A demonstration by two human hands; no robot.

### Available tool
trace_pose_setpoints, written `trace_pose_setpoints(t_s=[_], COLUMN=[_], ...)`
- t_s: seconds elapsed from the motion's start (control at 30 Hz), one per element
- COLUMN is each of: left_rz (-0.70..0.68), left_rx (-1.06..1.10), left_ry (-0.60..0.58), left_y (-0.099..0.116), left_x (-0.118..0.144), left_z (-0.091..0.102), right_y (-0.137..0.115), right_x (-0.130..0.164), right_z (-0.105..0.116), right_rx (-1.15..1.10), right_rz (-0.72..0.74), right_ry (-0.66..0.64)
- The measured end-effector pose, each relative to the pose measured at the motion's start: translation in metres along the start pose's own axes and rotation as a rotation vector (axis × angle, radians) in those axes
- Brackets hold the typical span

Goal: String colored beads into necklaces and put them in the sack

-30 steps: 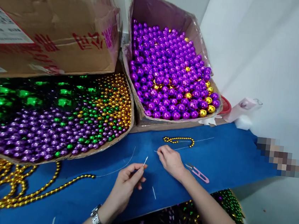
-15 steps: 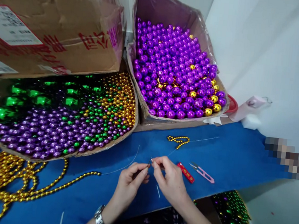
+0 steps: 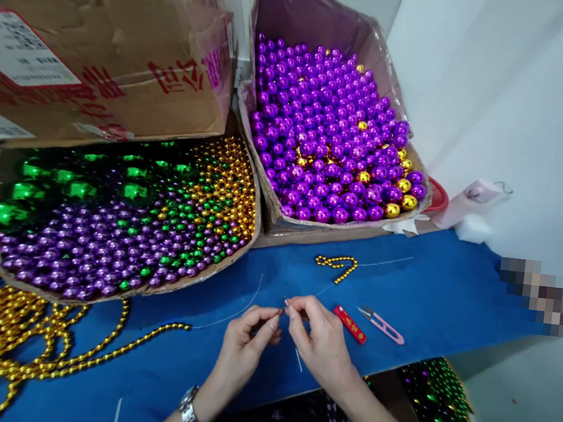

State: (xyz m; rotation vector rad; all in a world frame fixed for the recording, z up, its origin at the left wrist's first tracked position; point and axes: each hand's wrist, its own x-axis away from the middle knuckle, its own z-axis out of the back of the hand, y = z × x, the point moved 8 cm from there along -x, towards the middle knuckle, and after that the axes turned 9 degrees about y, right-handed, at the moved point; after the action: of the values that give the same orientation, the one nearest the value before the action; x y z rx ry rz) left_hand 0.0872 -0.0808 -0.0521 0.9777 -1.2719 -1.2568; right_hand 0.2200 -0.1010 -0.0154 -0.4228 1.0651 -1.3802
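My left hand [image 3: 245, 349] pinches a thin needle at its fingertips, over the blue table cover [image 3: 428, 300]. My right hand [image 3: 321, 341] meets it fingertip to fingertip, pinching a fine white thread [image 3: 379, 262]. The thread runs up and right to a short string of gold beads [image 3: 336, 265]. Another thread [image 3: 230, 315] curves left from my left hand to a long gold bead chain [image 3: 21, 338] piled at the left edge.
A tilted box of mixed purple, green and gold beads [image 3: 124, 221] and a box of purple balls [image 3: 329, 135] stand behind my hands. Red lighter-like item [image 3: 350, 324] and pink thread snips [image 3: 383, 325] lie right of my right hand. A cardboard carton [image 3: 92, 43] sits on top left.
My hands have come together from a hand's width apart; the right hand pulled the thread toward the needle. The bead string shifted slightly. A red item now shows beside the snips.
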Motion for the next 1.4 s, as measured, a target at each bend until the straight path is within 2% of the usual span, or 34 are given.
trace_pose_setpoints(t_s=[0.47, 0.8, 1.4], left_rz=[-0.103, -0.141, -0.008], left_rx=[-0.076, -0.103, -0.011], left_ry=[-0.038, -0.023, -0.015], left_y=[-0.0004, 0.0002, 0.0012], left_x=[-0.0004, 0.0, 0.0037], left_z=[-0.0007, 0.0004, -0.0042], right_y=[0.0003, 0.0021, 0.0028], right_x=[-0.0006, -0.0002, 0.0014], right_z=[-0.0029, -0.0045, 0.0023], right_rx=[0.013, 0.034, 0.093], right_rz=[0.037, 0.035, 0.024], right_ry=[0.006, -0.006, 0.038])
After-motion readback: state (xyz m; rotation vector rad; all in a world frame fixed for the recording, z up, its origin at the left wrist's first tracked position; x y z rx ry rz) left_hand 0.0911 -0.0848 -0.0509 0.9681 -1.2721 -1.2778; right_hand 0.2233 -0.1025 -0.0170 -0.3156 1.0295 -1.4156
